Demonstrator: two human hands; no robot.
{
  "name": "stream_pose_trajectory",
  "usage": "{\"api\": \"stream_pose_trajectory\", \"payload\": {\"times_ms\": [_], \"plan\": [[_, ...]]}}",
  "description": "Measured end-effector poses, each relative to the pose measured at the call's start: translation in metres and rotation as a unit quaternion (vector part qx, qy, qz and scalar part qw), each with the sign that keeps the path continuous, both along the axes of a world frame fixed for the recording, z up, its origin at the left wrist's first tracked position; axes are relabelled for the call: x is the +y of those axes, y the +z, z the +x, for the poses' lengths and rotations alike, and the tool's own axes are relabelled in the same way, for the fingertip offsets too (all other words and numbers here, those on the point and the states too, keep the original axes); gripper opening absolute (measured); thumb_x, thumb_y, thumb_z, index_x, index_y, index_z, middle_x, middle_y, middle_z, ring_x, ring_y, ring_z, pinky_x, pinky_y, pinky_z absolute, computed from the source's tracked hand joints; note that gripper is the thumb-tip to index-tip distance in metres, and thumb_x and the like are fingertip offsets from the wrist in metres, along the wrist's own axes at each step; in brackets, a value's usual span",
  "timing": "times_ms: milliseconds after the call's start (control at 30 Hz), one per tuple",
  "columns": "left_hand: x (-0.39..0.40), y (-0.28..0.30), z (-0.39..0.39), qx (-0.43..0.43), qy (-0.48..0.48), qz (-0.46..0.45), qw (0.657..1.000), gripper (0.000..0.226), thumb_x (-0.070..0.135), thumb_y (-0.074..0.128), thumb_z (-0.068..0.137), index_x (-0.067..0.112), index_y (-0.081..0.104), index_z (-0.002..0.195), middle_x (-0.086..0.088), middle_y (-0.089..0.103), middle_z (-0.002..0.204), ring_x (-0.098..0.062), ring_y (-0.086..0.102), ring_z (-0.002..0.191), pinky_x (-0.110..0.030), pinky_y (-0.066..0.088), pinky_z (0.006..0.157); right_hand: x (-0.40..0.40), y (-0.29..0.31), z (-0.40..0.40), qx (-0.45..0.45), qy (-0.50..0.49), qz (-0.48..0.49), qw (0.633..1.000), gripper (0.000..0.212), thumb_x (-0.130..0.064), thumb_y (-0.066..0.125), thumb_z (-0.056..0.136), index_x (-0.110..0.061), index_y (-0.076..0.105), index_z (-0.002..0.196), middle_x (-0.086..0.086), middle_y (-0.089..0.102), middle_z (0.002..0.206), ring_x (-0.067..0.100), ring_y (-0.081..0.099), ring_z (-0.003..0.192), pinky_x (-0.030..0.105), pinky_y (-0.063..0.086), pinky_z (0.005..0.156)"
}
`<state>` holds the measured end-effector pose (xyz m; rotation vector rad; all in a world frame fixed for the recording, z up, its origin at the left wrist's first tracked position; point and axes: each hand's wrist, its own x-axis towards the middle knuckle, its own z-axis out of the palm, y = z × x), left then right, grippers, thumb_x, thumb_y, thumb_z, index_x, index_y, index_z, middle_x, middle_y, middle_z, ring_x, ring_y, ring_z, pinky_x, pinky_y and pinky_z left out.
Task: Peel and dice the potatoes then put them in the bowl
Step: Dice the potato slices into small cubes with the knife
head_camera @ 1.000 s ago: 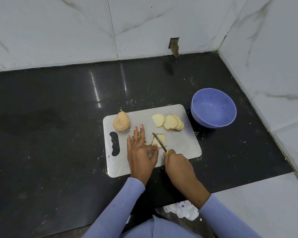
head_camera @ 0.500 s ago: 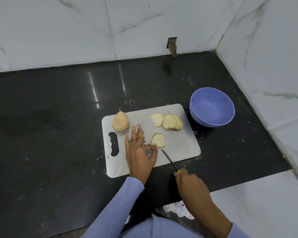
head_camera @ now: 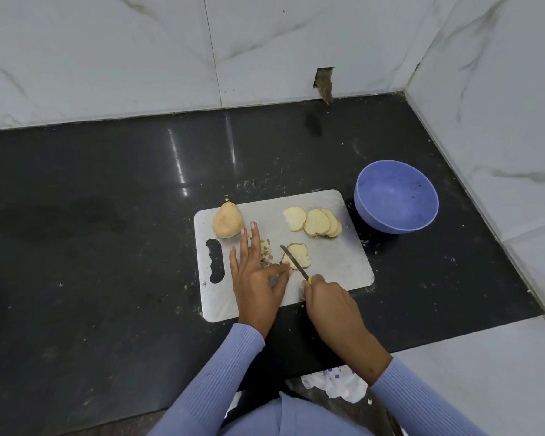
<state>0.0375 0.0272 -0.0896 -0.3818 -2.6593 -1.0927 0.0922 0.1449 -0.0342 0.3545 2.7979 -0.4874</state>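
Observation:
A grey cutting board point(head_camera: 337, 269) lies on the black counter. At its far left corner sits a whole peeled potato point(head_camera: 227, 220). Several potato slices point(head_camera: 315, 222) overlap near its far right edge. My left hand point(head_camera: 255, 278) lies flat with straight fingers beside a small heap of diced pieces point(head_camera: 266, 253), its thumb reaching towards a single slice point(head_camera: 300, 256). My right hand point(head_camera: 331, 305) grips a knife point(head_camera: 293, 261) with a yellow handle, its blade resting across that slice. The purple bowl point(head_camera: 396, 196) stands right of the board, nothing in it.
White marble walls close in behind and on the right, meeting in a corner beyond the bowl. The black counter point(head_camera: 92, 247) stretches wide to the left. A patterned white cloth point(head_camera: 334, 383) hangs below the counter's front edge.
My right hand drew the knife back off the slice towards the board's front edge, then returned it; the blade lies across the slice again. My left hand stayed in place.

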Motion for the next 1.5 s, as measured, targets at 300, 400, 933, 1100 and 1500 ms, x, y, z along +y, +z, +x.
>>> {"api": "stream_pose_trajectory", "payload": {"times_ms": [300, 400, 933, 1100, 1500], "plan": [[0.003, 0.004, -0.005, -0.015, 0.002, -0.031, 0.999, 0.010, 0.022, 0.081, 0.072, 0.026, 0.074, 0.066, -0.014, 0.026, 0.153, -0.026, 0.013, 0.145, -0.033, -0.008, 0.117, -0.001, -0.004, 0.031, -0.058, 0.004, 0.046, 0.997, 0.033, -0.032, 0.017, 0.105, -0.011, 0.043, 0.112, 0.006, 0.064, 0.103, 0.024, 0.063, 0.095, 0.028, 0.037, 0.068], [0.003, 0.004, -0.004, -0.014, 0.002, -0.033, 0.999, 0.009, 0.023, 0.081, 0.072, 0.026, 0.074, 0.067, -0.015, 0.026, 0.153, -0.027, 0.012, 0.145, -0.033, -0.008, 0.117, 0.003, -0.004, 0.047, -0.080, -0.010, 0.043, 0.996, 0.033, -0.034, 0.016, 0.105, -0.014, 0.042, 0.111, 0.004, 0.064, 0.103, 0.023, 0.064, 0.095, 0.027, 0.041, 0.071], [-0.004, 0.005, -0.001, -0.014, 0.040, -0.004, 0.999, 0.008, 0.025, 0.083, 0.070, 0.025, 0.076, 0.070, -0.013, 0.022, 0.155, -0.026, 0.011, 0.146, -0.037, -0.004, 0.117, 0.002, 0.003, 0.012, -0.003, 0.005, -0.041, 0.999, 0.034, -0.039, 0.023, 0.103, -0.014, 0.045, 0.097, 0.002, 0.052, 0.079, 0.019, 0.050, 0.070, 0.030, 0.038, 0.063], [-0.001, 0.004, 0.000, -0.027, 0.034, 0.005, 0.999, 0.008, 0.022, 0.082, 0.071, 0.024, 0.075, 0.068, -0.011, 0.021, 0.156, -0.025, 0.009, 0.146, -0.037, -0.005, 0.117, -0.001, -0.003, 0.011, -0.024, 0.006, 0.000, 1.000, 0.036, -0.035, 0.021, 0.104, -0.010, 0.046, 0.107, 0.009, 0.063, 0.097, 0.027, 0.060, 0.087, 0.032, 0.037, 0.066], [0.005, 0.005, -0.002, -0.036, 0.045, -0.016, 0.998, 0.015, 0.020, 0.081, 0.071, 0.022, 0.071, 0.059, -0.008, 0.023, 0.155, -0.022, 0.006, 0.146, -0.033, -0.011, 0.116, 0.003, -0.004, 0.041, -0.064, 0.027, 0.053, 0.996, 0.032, -0.031, 0.018, 0.105, -0.011, 0.042, 0.113, 0.007, 0.065, 0.104, 0.025, 0.064, 0.095, 0.027, 0.035, 0.067]]}}
